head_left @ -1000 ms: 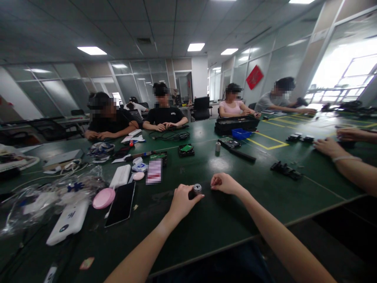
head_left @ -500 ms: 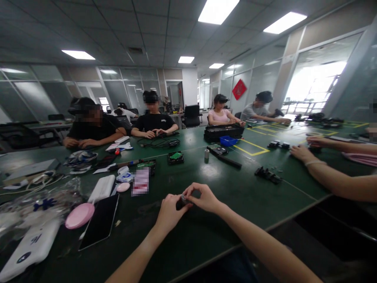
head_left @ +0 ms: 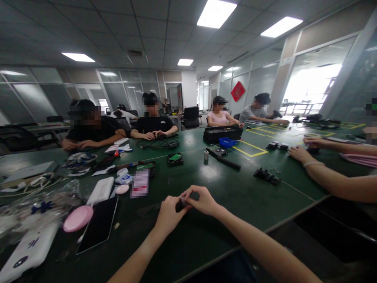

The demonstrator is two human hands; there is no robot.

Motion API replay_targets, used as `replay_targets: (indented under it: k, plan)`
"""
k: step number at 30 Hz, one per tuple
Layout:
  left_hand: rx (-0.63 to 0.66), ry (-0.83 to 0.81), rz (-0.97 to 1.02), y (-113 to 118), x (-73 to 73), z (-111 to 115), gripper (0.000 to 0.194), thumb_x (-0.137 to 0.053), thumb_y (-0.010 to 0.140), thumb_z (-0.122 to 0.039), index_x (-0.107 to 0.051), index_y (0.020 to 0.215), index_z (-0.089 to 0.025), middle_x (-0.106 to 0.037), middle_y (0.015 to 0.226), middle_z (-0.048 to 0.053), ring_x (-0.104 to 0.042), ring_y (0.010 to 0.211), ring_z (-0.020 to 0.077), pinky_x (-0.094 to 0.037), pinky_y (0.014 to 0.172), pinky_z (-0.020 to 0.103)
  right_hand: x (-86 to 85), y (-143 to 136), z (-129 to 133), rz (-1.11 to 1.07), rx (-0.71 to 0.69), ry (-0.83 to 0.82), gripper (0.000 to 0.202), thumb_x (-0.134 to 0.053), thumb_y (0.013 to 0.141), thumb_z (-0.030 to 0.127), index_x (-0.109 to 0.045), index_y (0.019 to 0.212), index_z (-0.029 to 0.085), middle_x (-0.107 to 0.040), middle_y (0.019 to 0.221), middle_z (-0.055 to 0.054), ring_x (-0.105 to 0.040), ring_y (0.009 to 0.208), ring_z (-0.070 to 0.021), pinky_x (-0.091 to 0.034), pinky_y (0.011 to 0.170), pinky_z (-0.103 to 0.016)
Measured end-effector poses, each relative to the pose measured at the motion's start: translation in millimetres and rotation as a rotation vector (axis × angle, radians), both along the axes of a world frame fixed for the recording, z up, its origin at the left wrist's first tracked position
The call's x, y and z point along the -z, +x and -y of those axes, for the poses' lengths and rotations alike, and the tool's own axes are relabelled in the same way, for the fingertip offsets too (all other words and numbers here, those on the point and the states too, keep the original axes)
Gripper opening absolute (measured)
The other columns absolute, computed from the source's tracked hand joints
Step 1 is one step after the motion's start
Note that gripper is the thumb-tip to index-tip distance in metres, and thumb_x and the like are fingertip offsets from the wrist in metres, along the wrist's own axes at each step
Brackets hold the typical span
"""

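Observation:
At the near side of the green table (head_left: 235, 204), my two hands meet over a small dark cylindrical part with a metallic top (head_left: 183, 199). My left hand (head_left: 170, 212) is closed around it. From the other side, my right hand (head_left: 202, 199) pinches at its top between thumb and index finger. Fingers cover most of the part, so its exact kind cannot be made out. Farther back, beyond my hands, a small light-coloured cylinder (head_left: 206, 155) stands upright on the table.
To the left lie a black tablet (head_left: 98, 226), a pink round case (head_left: 78, 218), white boxes and plastic bags. Circuit boards (head_left: 175, 158), a blue tray (head_left: 226, 142) and a black case (head_left: 222, 133) are farther back. A co-worker's arms (head_left: 324, 173) reach in at right; other people sit opposite.
My right hand's fingers have shifted slightly over the top of the small part, covering more of it. My left hand keeps its grip. The view has tilted slightly.

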State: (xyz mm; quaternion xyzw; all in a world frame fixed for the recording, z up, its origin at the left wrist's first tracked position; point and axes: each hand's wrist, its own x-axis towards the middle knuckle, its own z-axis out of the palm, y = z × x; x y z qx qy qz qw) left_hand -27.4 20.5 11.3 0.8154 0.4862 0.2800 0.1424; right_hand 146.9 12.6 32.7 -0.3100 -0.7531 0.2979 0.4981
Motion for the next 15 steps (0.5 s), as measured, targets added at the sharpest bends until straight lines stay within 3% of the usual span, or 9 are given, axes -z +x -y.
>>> replay_targets:
  k: [15]
  plan:
    - [0.031,-0.003,0.014,-0.7,-2.0,1.7,0.029,-0.062,0.079,-0.044,-0.069,0.094,-0.021,-0.067,0.090,0.006,-0.058,0.089,0.0256,-0.042,0.073,0.033,2.9,1.1,-3.8,0.009,0.043,-0.035,0.003,-0.062,0.078,0.015,-0.062,0.076,0.016,-0.071,0.089,-0.005,-0.067,0.090,-0.0170,-0.051,0.084,-0.032]
